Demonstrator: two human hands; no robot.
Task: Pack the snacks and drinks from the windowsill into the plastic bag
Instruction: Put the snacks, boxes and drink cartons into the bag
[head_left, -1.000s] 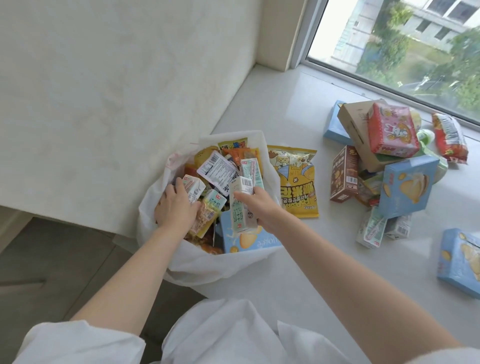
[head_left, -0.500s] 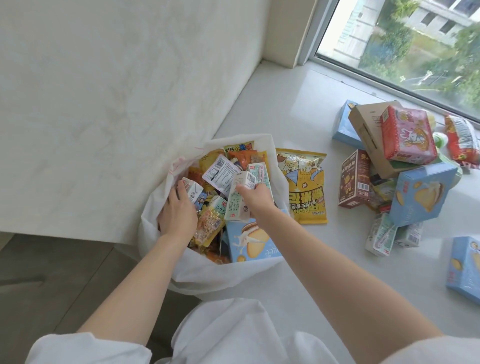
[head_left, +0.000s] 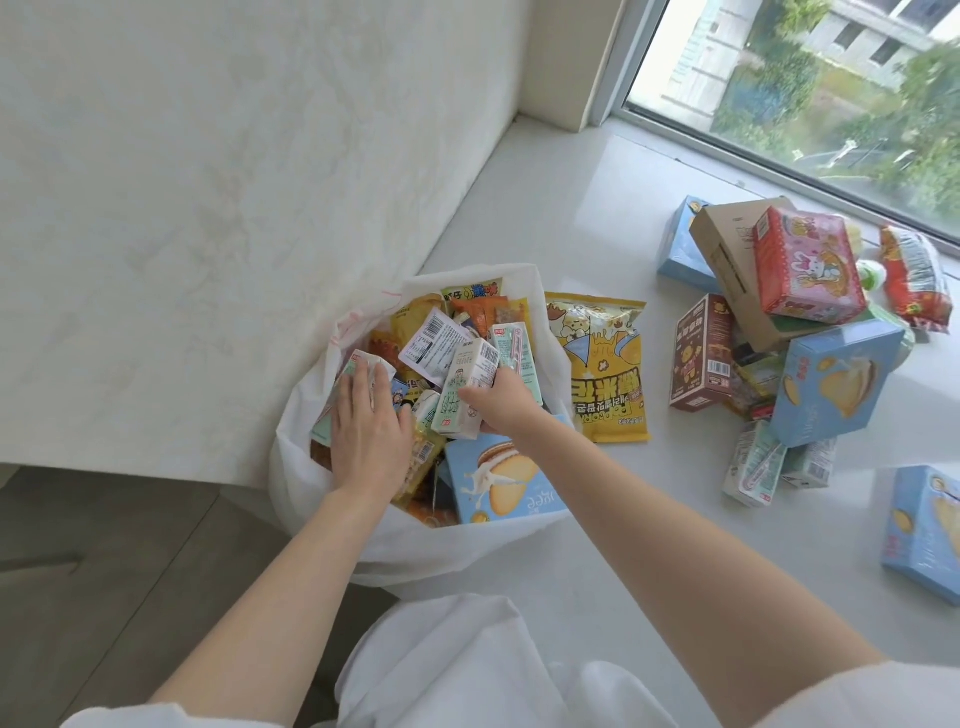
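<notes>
A white plastic bag (head_left: 415, 551) stands open at the windowsill's near left corner, stuffed with snack packets and small drink cartons. My right hand (head_left: 501, 402) grips a pale green drink carton (head_left: 462, 387) inside the bag's mouth. My left hand (head_left: 366, 426) lies flat, fingers spread, pressing on another small carton (head_left: 358, 366) and packets at the bag's left side. A blue biscuit box (head_left: 501, 480) sits in the bag's near edge. A yellow popcorn bag (head_left: 605, 366) lies on the sill just right of the bag.
A pile on the sill at right holds a brown carton (head_left: 727, 270), a red rabbit box (head_left: 805, 267), a blue box (head_left: 841, 379), a brown box (head_left: 701, 353), drink cartons (head_left: 756, 465) and a red packet (head_left: 914, 278). Another blue box (head_left: 927, 530) lies far right. A wall stands left.
My right hand has carried the green carton a little further left and deeper into the bag. My left hand has flattened onto the cartons at the bag's left side.
</notes>
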